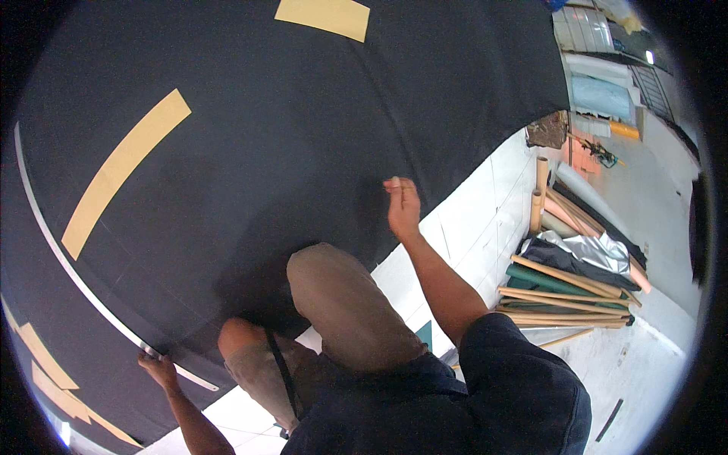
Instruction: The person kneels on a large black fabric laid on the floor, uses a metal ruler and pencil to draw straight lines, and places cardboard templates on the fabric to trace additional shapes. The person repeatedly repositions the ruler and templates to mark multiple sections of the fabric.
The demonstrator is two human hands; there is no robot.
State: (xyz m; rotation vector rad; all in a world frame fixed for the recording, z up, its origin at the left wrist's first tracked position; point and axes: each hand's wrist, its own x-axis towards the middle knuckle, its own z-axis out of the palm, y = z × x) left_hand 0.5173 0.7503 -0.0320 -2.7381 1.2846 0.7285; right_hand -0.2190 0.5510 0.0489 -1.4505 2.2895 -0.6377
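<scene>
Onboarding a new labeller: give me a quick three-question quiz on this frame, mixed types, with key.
1. True or false: the left hand presses on the long metal ruler lying on the black fabric.
2. Multiple choice: the right hand is A) gripping a cardboard tube, B) over the black fabric with fingers curled, C) resting on the knee.
3. Fill in: the strips of tan ____ are stuck on the fabric.

Key: 1 true. 2 B; whether it pinches something small cannot be told. 3 tape. The bundle of cardboard tubes lies on the floor to the right, untouched.
</scene>
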